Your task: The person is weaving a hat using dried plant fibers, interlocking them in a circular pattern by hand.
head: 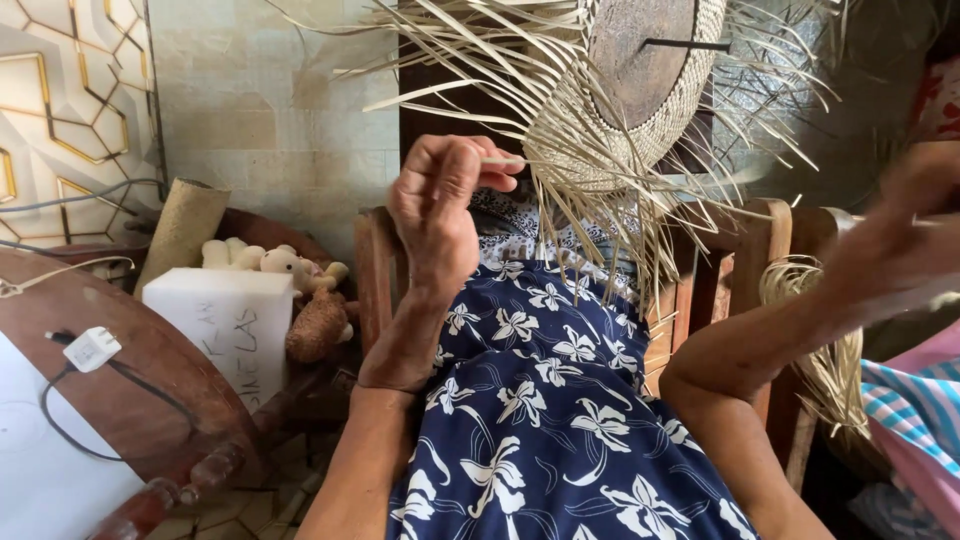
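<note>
Head view: half-woven straw hat (640, 80) sits on a round mould, far centre, above the lap in a blue flowered dress (560, 420). Crown looks tightly plaited and finished; brim not begun or barely, with many loose straw strands (590, 200) fanning out unwoven. Left hand (440, 205) raised, fingers curled closed, pinching one pale strand (500, 160) at the hat's left edge. Right hand (915, 225) at right, motion-blurred; grip cannot be told. Spare straw bundle (825, 340) near right.

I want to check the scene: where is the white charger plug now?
In the head view, the white charger plug lies at the far left on the round wooden table, left of the white foam block.
</note>
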